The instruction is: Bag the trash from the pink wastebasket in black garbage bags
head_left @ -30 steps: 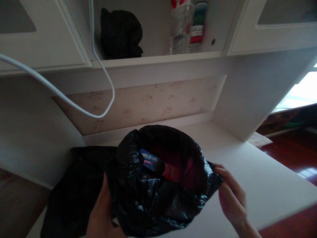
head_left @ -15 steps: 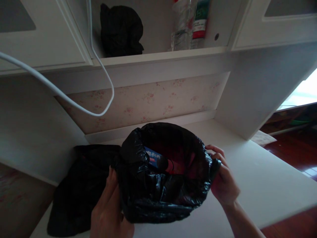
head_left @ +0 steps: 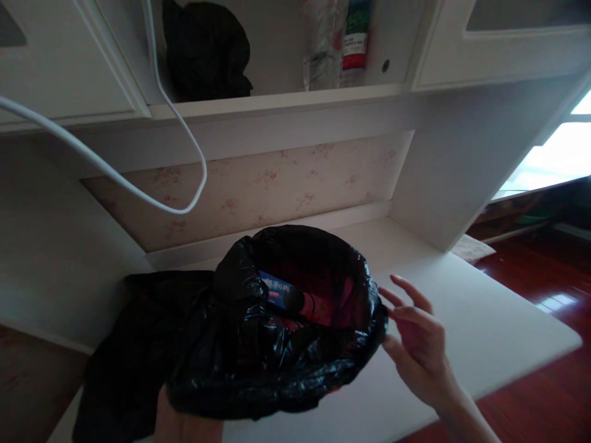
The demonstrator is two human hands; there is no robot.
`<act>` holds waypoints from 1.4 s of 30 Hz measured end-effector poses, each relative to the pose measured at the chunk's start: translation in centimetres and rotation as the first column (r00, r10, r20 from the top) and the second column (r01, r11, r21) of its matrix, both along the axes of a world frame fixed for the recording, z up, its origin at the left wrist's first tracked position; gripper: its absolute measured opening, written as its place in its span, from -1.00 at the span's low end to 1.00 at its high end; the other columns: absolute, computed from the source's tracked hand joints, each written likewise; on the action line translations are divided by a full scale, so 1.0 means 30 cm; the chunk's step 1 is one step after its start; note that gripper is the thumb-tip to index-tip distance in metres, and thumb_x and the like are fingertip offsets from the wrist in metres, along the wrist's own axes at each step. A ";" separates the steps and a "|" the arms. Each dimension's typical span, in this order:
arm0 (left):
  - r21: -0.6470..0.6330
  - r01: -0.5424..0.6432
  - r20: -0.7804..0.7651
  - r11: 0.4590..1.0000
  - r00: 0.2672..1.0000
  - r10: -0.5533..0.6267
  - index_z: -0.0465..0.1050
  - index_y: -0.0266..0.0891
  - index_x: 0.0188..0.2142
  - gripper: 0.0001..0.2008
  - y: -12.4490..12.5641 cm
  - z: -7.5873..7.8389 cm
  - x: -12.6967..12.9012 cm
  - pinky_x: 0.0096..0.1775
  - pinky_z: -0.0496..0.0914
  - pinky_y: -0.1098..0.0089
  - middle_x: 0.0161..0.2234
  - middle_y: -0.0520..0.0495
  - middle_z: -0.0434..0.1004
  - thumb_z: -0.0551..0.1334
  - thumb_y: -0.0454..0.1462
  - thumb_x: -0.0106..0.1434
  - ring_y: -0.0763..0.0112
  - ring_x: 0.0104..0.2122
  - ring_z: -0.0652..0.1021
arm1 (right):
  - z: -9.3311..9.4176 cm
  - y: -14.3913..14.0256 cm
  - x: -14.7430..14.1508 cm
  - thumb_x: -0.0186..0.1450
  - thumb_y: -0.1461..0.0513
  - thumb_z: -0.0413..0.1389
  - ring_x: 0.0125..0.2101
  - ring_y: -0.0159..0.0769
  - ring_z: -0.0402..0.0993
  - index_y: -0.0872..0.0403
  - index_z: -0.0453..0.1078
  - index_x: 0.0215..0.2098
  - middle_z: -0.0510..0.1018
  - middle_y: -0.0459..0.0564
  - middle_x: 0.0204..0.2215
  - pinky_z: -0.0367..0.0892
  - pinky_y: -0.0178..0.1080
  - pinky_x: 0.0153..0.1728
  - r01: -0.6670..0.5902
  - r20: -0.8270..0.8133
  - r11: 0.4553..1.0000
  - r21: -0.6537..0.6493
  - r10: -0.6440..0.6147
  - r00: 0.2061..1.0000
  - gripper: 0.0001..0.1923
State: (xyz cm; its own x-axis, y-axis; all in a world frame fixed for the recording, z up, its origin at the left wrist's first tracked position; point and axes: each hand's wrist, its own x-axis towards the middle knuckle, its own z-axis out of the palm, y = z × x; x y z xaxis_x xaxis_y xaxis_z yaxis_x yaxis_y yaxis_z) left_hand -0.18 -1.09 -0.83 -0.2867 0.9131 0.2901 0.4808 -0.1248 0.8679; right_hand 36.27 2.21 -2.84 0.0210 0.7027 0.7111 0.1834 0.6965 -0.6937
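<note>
A black plastic bag (head_left: 286, 394) has its mouth open towards me, with its edge folded outwards like a rim. Inside lie a blue packet with white lettering (head_left: 272, 289) and something dark and round beside it; pinkish red shows through the lining. My right hand (head_left: 418, 338) is at the bag's right edge, fingers spread, the fingertips at or close to the plastic. At the lower left, my left hand (head_left: 187, 427) is under the bag's overhanging edge, its fingers hidden by the plastic.
Dark cloth or bag material (head_left: 120, 363) lies on the white desktop (head_left: 462, 326) to the left. A white cable (head_left: 106, 169) hangs in front. Above, a shelf (head_left: 277, 98) holds a black bundle (head_left: 207, 52) and clear bottles (head_left: 325, 55).
My right hand has loosened from the bag's edge and spread its fingers. My left hand has slipped lower beneath the folded plastic, which now spreads further left. The view has shifted slightly.
</note>
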 end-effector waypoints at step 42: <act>0.388 0.291 0.538 0.874 0.699 -0.471 0.66 -0.11 -0.04 -0.62 0.465 0.415 0.079 0.15 0.46 0.24 -0.05 0.02 0.72 0.49 -0.18 0.13 0.18 0.03 0.63 | 0.524 0.529 -0.215 -0.08 0.27 0.52 -0.26 -0.40 0.57 -0.28 0.26 0.34 0.44 -0.12 0.17 0.57 -0.29 -0.28 -0.557 -0.226 0.768 -0.316 0.510 0.830 0.07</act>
State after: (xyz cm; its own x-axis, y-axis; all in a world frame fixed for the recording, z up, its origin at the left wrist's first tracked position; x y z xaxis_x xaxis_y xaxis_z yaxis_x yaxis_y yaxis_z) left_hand 2.18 12.86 11.61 -0.1242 0.9002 0.4174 -0.2674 -0.4355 0.8596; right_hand 29.81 18.09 12.89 -0.3657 0.8261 0.4286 -0.2444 0.3591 -0.9007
